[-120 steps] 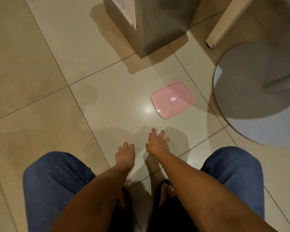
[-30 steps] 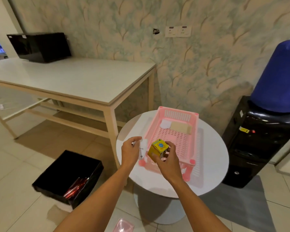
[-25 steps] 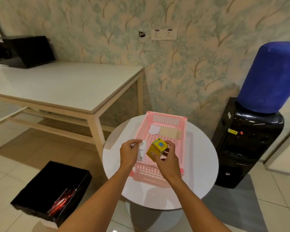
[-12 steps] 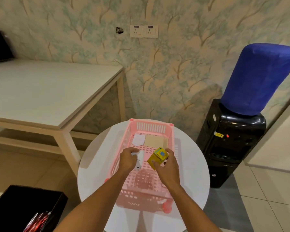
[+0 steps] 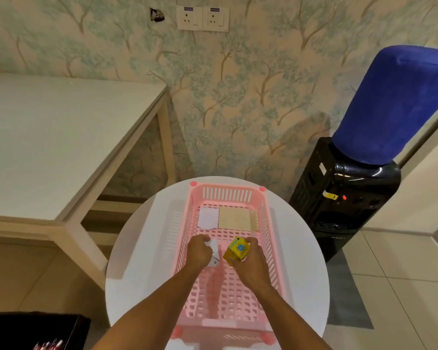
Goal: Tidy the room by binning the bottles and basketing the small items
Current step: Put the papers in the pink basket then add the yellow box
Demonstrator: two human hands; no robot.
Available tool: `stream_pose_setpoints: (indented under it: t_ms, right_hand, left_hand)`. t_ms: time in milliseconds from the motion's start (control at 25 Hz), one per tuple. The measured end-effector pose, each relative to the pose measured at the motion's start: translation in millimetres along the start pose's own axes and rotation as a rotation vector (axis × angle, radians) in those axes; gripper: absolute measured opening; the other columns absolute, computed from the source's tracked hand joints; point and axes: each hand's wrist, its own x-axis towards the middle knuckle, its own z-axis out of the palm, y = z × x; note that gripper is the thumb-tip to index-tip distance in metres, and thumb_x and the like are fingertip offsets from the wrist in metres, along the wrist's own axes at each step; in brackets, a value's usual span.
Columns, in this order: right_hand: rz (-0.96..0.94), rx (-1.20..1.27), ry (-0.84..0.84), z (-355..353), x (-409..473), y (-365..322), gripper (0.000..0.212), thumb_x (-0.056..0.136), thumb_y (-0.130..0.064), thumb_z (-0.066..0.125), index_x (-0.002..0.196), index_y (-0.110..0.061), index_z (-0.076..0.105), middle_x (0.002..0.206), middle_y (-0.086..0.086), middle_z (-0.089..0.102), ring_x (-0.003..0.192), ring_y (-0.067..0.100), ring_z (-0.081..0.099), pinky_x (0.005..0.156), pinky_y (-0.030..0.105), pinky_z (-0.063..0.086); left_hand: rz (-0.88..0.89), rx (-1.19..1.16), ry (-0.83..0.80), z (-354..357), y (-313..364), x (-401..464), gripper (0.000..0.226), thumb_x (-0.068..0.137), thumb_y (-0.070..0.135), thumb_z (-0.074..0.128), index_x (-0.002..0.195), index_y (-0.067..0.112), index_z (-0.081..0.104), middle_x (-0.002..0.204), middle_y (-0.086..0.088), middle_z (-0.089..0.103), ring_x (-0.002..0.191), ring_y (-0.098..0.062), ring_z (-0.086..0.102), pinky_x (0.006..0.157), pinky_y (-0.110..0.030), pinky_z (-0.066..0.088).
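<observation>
A pink slotted basket (image 5: 268, 223) stands on a round white table (image 5: 142, 251). Both my hands are over its middle. My left hand (image 5: 199, 252) grips a small white item (image 5: 214, 252). My right hand (image 5: 250, 261) holds a small yellow box (image 5: 237, 250) with a blue round mark on top. At the basket's far end lie a white card (image 5: 208, 218) and a beige flat piece (image 5: 238, 219). A black bin (image 5: 33, 332) sits on the floor at the lower left, with something red and shiny inside.
A long white table (image 5: 48, 137) stands to the left against the patterned wall. A black water dispenser (image 5: 344, 198) with a blue-covered bottle (image 5: 395, 102) stands to the right. Tiled floor (image 5: 395, 286) lies around the round table.
I have come closer to the round table. Both hands, carrying the white item and the yellow box, have moved from the basket's near rim to over its middle.
</observation>
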Motion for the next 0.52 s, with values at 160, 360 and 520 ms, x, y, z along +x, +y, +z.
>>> stream_pose_setpoints:
  t_ms: [160, 360, 520]
  right_hand:
    - [0.065, 0.054, 0.055, 10, 15, -7, 0.072, 0.086, -0.037, 0.080, 0.141, -0.014, 0.040, 0.126, 0.010, 0.056, 0.104, 0.026, 0.062, 0.079, 0.032, 0.050]
    - [0.194, 0.134, 0.114, 16, 23, -6, 0.070, 0.090, -0.029, 0.077, 0.144, -0.007, 0.038, 0.130, 0.015, 0.054, 0.106, 0.031, 0.063, 0.085, 0.040, 0.056]
    - [0.216, 0.125, 0.109, 23, 27, -4, 0.062, 0.089, -0.022, 0.077, 0.139, -0.005, 0.043, 0.124, 0.019, 0.059, 0.102, 0.033, 0.065, 0.083, 0.045, 0.058]
  left_hand:
    - [0.040, 0.018, 0.008, 7, -5, 19, 0.033, 0.088, -0.015, 0.051, 0.109, 0.003, 0.068, 0.113, -0.012, 0.061, 0.114, -0.026, 0.058, 0.088, -0.027, 0.046]
    - [0.049, 0.056, 0.010, 10, -7, 33, 0.034, 0.087, -0.012, 0.055, 0.113, 0.001, 0.072, 0.124, -0.013, 0.063, 0.120, -0.029, 0.059, 0.096, -0.032, 0.048]
    - [0.091, 0.230, -0.077, 8, -3, 35, 0.040, 0.088, -0.001, 0.057, 0.122, 0.016, 0.068, 0.141, -0.014, 0.049, 0.132, -0.032, 0.048, 0.106, -0.032, 0.038]
